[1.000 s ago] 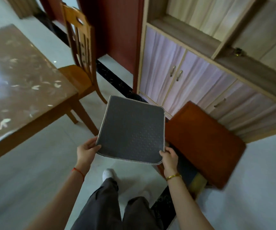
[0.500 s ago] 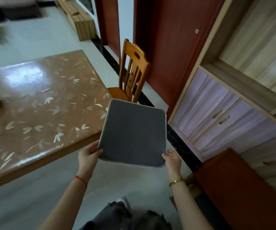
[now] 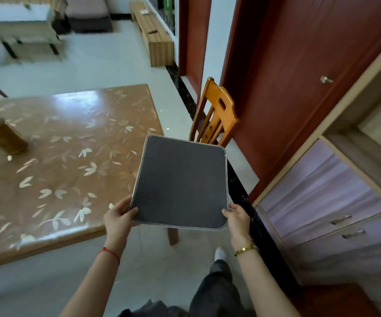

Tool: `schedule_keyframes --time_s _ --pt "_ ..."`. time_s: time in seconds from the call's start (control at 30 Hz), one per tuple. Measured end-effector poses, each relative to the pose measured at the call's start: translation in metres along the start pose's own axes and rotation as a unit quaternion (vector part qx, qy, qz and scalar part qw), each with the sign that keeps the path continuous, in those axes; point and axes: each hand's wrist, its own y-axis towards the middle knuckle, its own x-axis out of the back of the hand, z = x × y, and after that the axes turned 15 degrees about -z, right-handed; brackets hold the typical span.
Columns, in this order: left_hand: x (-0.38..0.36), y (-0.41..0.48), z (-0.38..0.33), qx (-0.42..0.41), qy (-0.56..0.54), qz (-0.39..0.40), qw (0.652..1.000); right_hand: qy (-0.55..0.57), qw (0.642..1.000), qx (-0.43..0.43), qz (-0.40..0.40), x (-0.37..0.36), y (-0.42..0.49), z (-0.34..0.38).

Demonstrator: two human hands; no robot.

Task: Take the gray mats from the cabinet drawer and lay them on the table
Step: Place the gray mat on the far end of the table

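A gray mat (image 3: pixel 181 181) with a pale stitched edge is held flat in front of me, above the floor at the table's right corner. My left hand (image 3: pixel 119 219) grips its near left corner and my right hand (image 3: pixel 237 219) grips its near right corner. The brown table (image 3: pixel 54 161) with a leaf pattern spreads to the left, its near right corner partly hidden under the mat. The cabinet (image 3: pixel 336 202) with its drawers stands to the right. A reddish-brown drawer front (image 3: pixel 336 298) shows at the bottom right.
A wooden chair (image 3: pixel 217 117) stands behind the mat, by the red door (image 3: pixel 299 76). A brown cylindrical jar (image 3: pixel 0 133) sits on the table's left side. A low wooden bench (image 3: pixel 153 35) and a pale side table (image 3: pixel 22 28) lie farther off.
The view has swung left and up from the cabinet toward the table. The mat, still held by both hands, now overlaps the table's right corner; more tabletop and the jar have come into sight.
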Motion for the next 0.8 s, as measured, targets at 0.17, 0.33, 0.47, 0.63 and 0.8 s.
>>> schedule_keyframes --time_s 0.17,0.33,0.47,0.63,0.8 --pt "-0.058 0.030 -0.013 0.012 -0.012 -0.081 0.997 -0.004 0.996 0.007 0.087 -0.040 0.075 0.057" --pt "-0.106 0.035 -0.036 0.032 -0.066 -0.182 0.981 -0.048 0.981 0.022 0.188 -0.078 0.138 0.109" --pt "-0.119 0.048 -0.047 0.047 -0.071 -0.233 0.969 -0.099 0.962 0.048 0.251 -0.114 0.168 0.134" --pt "-0.118 0.075 -0.058 0.060 -0.079 -0.294 0.951 -0.140 0.940 0.054 0.307 -0.169 0.175 0.154" --pt "-0.114 0.117 -0.071 0.069 -0.092 -0.329 0.937 -0.174 0.922 0.074 0.339 -0.227 0.177 0.159"
